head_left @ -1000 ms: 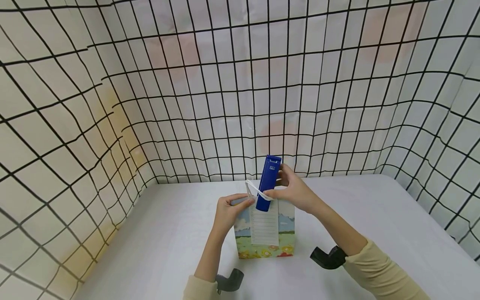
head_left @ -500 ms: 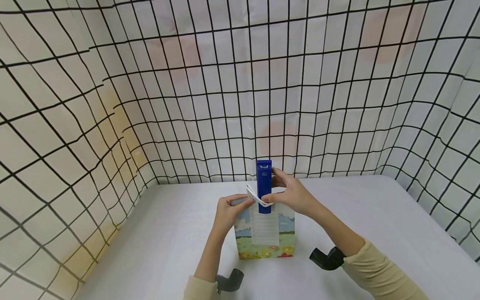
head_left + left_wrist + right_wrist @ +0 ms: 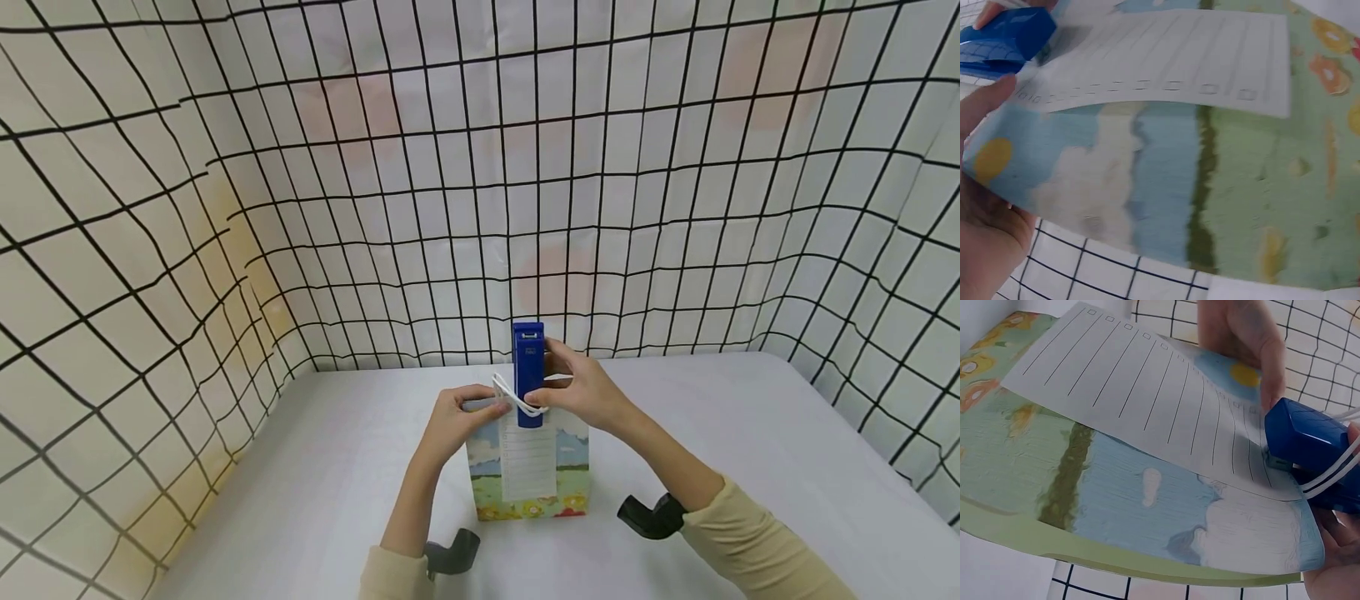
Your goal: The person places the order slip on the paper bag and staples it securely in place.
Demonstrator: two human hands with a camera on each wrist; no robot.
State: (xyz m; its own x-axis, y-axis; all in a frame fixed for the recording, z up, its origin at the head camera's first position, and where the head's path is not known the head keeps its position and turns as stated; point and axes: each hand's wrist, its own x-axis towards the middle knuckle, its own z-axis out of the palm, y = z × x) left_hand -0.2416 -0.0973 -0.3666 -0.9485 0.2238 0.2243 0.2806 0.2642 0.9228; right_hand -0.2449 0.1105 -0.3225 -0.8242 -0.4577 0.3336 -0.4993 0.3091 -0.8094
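Note:
A paper gift bag (image 3: pixel 573 460) printed with sky, meadow and flowers stands upright on the table. A white lined checklist sheet (image 3: pixel 528 467) lies against its front, its lower part lifting off the bag in the wrist views. My left hand (image 3: pixel 459 421) pinches the bag's top left edge between thumb and fingers. My right hand (image 3: pixel 588 393) holds a blue stapler (image 3: pixel 528 362) upright at the middle of the top edge. In the right wrist view the stapler (image 3: pixel 1307 431) has its jaws over the top of sheet and bag. White cord handles (image 3: pixel 517 398) cross the stapler.
A white-covered table (image 3: pixel 337 467) bears the bag. Black grid netting (image 3: pixel 450 208) over white cloth rises behind and at both sides. Black wrist mounts (image 3: pixel 651 517) stick out from both wrists.
The stapler has gone from tilted to upright, shifting left and slightly down onto the bag's top edge. The sheet's lower edge sits a little lower. Both hands keep their holds.

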